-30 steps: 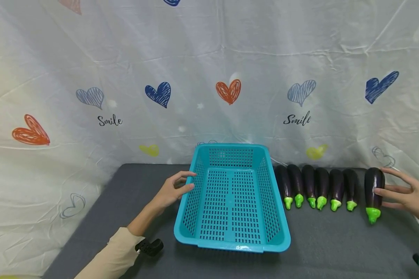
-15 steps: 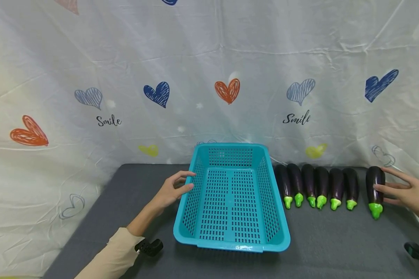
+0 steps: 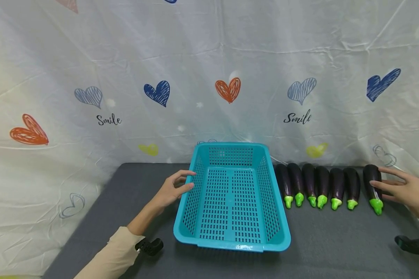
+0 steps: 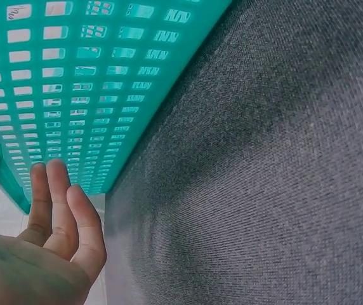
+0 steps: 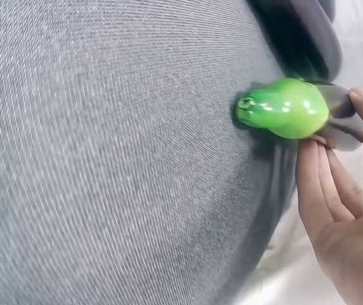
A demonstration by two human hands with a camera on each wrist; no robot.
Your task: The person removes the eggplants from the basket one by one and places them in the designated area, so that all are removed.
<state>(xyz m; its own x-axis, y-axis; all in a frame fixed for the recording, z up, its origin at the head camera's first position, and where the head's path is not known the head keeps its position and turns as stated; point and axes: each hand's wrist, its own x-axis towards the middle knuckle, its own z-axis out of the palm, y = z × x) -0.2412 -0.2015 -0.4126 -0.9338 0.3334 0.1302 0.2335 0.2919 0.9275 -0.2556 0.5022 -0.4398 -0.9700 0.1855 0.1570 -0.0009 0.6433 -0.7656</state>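
Note:
A turquoise plastic basket with slotted walls stands mid-table, nothing inside. My left hand rests at its left rim; the left wrist view shows slightly bent fingers against the outer wall. At the right, my right hand holds a dark purple eggplant with a green stem end, thumb on its near side. Up close, its green cap points away from the palm, and the fingers lie along its side. A row of several similar eggplants lies between it and the basket.
Dark grey cloth covers the table. A pale curtain printed with hearts and "Smile" hangs close behind the back edge. A black device is worn on the left wrist, another black device on the right.
The held eggplant has shifted slightly left towards the row and turned, its green end now angled right. My right hand moved along with it. The left hand and basket stay put.

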